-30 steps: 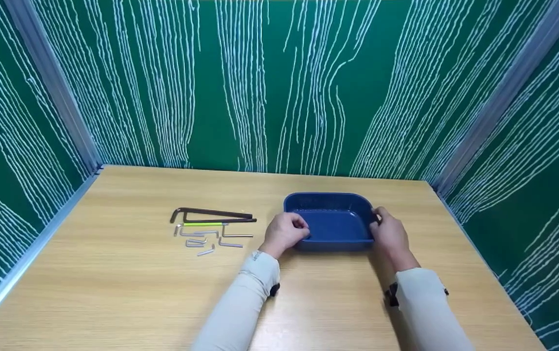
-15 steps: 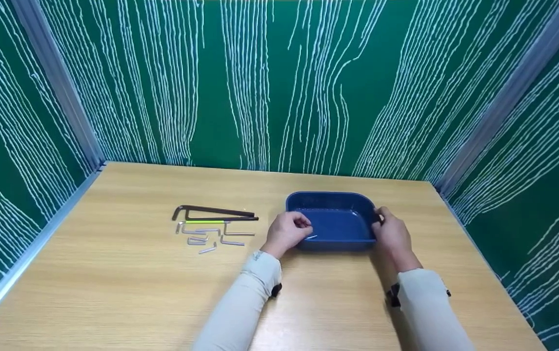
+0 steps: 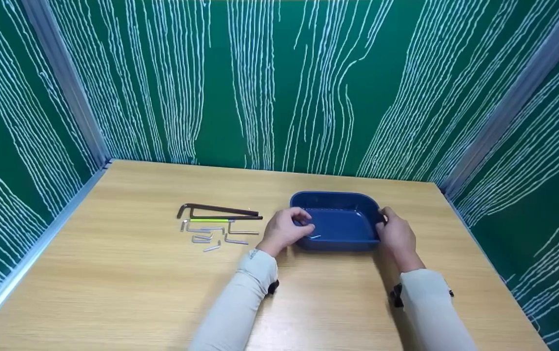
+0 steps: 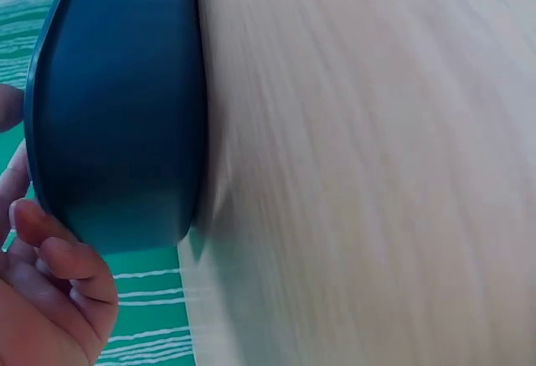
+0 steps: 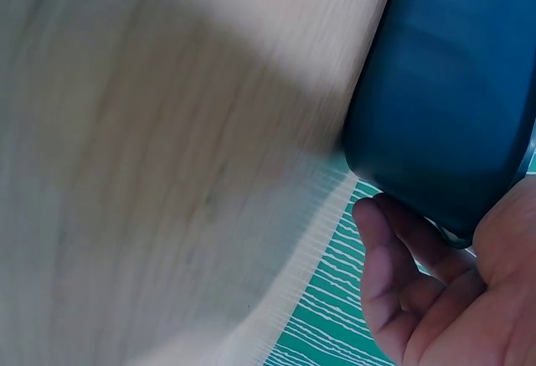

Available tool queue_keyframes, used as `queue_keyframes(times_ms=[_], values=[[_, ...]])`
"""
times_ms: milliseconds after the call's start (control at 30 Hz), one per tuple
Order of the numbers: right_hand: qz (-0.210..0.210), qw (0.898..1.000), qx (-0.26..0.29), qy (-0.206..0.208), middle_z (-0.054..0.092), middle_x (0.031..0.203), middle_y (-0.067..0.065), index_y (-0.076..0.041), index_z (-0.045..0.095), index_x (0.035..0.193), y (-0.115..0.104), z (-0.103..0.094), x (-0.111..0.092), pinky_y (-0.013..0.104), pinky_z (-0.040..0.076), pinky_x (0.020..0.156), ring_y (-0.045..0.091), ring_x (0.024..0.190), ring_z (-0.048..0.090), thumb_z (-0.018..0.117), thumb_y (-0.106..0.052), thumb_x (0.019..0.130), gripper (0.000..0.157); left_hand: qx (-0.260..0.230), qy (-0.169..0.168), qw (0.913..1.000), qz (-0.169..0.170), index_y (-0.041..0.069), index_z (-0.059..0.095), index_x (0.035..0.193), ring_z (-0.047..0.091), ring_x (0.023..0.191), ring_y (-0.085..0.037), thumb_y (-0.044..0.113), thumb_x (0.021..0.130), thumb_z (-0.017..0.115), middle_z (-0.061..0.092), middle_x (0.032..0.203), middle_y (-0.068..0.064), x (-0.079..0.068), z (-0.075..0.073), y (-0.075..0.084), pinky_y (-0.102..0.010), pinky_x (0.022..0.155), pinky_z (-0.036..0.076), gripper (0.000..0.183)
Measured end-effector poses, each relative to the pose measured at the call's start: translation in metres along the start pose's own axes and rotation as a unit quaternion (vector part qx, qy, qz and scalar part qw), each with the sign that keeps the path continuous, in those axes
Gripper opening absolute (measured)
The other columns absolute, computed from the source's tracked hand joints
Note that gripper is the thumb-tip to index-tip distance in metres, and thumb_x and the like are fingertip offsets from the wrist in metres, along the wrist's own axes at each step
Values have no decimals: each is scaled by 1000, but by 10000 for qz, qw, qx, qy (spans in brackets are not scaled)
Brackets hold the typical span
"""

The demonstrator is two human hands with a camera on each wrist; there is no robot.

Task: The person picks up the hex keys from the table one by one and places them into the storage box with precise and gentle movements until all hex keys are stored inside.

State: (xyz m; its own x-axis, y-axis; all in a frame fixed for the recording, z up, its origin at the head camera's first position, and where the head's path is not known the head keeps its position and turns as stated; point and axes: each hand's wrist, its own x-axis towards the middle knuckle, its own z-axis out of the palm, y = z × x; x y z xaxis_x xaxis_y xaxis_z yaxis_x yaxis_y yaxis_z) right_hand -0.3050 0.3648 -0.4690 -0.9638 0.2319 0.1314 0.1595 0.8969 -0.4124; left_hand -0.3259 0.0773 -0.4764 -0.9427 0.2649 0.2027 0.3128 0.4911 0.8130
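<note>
A blue rectangular bin (image 3: 338, 246) sits on the wooden table. My left hand (image 3: 287, 227) is over its front left corner, thumb and index finger apart with nothing between them. Just below these fingertips, a small silver hex key (image 3: 314, 237) lies inside the bin. In the left wrist view, the loosely bent fingers (image 4: 74, 259) are beside the bin's rim. My right hand (image 3: 396, 238) grips the bin's right side, the thumb at the rim; in the right wrist view its fingers (image 5: 381, 253) lie along the outer wall (image 5: 444, 106).
Left of the bin lie two large dark hex keys (image 3: 221, 209), a yellow-green one (image 3: 209, 220) and several small silver hex keys (image 3: 212, 247). Green walls (image 3: 250, 97) with white lines enclose the table (image 3: 138, 273) at the back and sides.
The left thumb and index finger have spread apart from a pinch. A small silver hex key has come into sight in the bin beneath them. The right hand keeps its grip.
</note>
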Motion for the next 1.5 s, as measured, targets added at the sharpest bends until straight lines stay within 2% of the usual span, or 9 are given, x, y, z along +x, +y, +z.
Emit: queue_keyframes(times_ms=[333, 533, 600, 733, 867, 967, 1133, 1333, 1500], values=[[142, 9993, 255, -245, 47, 123, 24, -11, 34, 129, 2, -3, 0, 53, 39, 85, 32, 96, 51, 36, -18, 92, 38, -55, 84, 9998, 160, 26, 63, 92, 57, 79, -12, 42, 70, 67, 64, 86, 8, -1, -28, 2, -26, 68, 43, 27], [163, 9986, 367, -347, 45, 125, 24, -11, 32, 131, 0, -4, 2, 54, 37, 88, 33, 99, 50, 36, -18, 92, 40, 87, 193, 9996, 163, 26, 63, 94, 55, 74, -8, 45, 70, 66, 63, 86, 12, -4, -42, -3, -24, 65, 43, 31], [172, 9984, 386, -375, 45, 125, 24, -11, 31, 132, 0, -5, 3, 53, 38, 87, 32, 98, 50, 35, -18, 93, 40, 154, 210, 9996, 147, 29, 62, 94, 54, 73, -6, 47, 69, 65, 63, 87, 14, -5, -46, -4, -23, 65, 43, 30], [149, 9987, 344, -348, 47, 123, 23, -12, 32, 131, -1, -5, 3, 52, 39, 85, 31, 93, 50, 36, -18, 92, 40, 235, 198, 9994, 172, 28, 62, 96, 55, 75, -7, 48, 69, 65, 62, 89, 14, -8, -53, -4, -25, 66, 43, 33], [33, 9998, 169, -129, 53, 114, 23, -12, 37, 127, -1, -4, 2, 48, 43, 74, 30, 85, 52, 40, -18, 90, 37, 382, 247, 9987, 212, 26, 64, 96, 55, 76, -9, 45, 69, 66, 64, 90, 10, -9, -59, -7, -26, 65, 43, 33], [-5, 9999, 99, -58, 55, 111, 23, -12, 39, 125, 0, -3, 2, 44, 42, 69, 30, 82, 51, 41, -18, 89, 37, 557, 263, 9979, 180, 29, 64, 94, 56, 76, -9, 45, 68, 66, 64, 89, 10, -9, -63, -11, -26, 65, 42, 30], [46, 9996, 186, -185, 53, 114, 23, -10, 37, 127, 1, -2, 1, 45, 43, 74, 30, 85, 51, 39, -17, 90, 37, 898, 176, 9958, 33, 33, 63, 93, 55, 77, -8, 45, 68, 67, 60, 87, 14, -13, -69, -22, -27, 65, 41, 28], [90, 9992, 264, -277, 51, 116, 24, -10, 36, 128, 1, -3, 1, 48, 42, 77, 30, 87, 50, 38, -17, 90, 38, 1168, 20, 9931, -68, 27, 64, 91, 54, 81, -10, 40, 67, 67, 62, 86, 7, -16, -80, -37, -29, 70, 42, 27], [29, 9994, 251, -242, 51, 116, 24, -10, 37, 127, 1, -2, 0, 50, 42, 78, 30, 87, 51, 39, -17, 90, 38, 1370, 11, 9898, -383, 25, 65, 89, 52, 74, -9, 44, 66, 66, 61, 82, 7, -19, -88, -51, -27, 66, 41, 29]])
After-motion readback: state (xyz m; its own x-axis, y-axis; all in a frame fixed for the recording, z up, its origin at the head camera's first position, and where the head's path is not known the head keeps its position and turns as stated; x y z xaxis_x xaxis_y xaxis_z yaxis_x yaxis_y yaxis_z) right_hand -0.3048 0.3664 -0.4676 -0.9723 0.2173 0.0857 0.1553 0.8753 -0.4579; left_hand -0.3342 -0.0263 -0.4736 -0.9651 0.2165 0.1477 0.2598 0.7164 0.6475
